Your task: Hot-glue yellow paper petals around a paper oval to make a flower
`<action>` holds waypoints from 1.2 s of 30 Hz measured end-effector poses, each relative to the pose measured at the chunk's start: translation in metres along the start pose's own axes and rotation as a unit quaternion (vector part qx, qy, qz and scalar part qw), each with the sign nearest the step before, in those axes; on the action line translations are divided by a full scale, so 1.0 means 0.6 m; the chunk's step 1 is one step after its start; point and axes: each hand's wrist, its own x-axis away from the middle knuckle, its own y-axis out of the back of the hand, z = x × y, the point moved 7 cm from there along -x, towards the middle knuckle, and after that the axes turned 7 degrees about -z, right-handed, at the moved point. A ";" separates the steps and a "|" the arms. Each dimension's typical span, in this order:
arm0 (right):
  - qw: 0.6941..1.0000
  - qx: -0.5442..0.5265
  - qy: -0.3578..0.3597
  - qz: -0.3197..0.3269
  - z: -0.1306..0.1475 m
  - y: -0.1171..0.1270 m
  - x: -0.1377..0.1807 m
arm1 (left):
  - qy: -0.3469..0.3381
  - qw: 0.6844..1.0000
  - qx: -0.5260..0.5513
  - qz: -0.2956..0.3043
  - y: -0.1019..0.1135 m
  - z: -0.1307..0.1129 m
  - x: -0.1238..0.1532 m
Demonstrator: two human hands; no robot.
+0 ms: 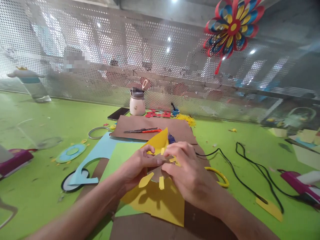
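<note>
My left hand [138,163] and my right hand [185,166] grip a greyish-brown cardboard disc [157,171] between them. Several small yellow paper pieces stick out around its edge, among them a leaf-shaped one [146,180] and a fringed strip [161,183]. Fingers of both hands are closed on the disc and cover part of it. Below it lies yellow paper [172,208], with a raised fold [157,141] behind the hands. Just beyond my right fingers shows the dark blue end of a tool [171,138]; its body is mostly hidden.
Red-handled scissors [147,130] lie on brown cardboard [172,125]. Light blue paper [100,153] and a blue paper ring [72,153] are at left. A cup [137,101] and phone [118,113] stand behind. A black cord [250,186] and yellow ring [221,176] lie right.
</note>
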 end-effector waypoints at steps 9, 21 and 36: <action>0.912 -0.303 -0.223 -0.161 -0.090 0.021 0.004 | -0.085 0.996 -0.021 -0.023 0.007 -0.036 0.008; 0.737 -0.522 -0.405 -0.142 -0.110 -0.046 0.019 | -0.161 0.982 -0.096 -0.034 -0.004 -0.030 -0.003; 0.690 -0.599 -0.407 -0.022 -0.102 -0.088 0.028 | -0.094 0.995 -0.045 -0.010 0.010 -0.019 -0.016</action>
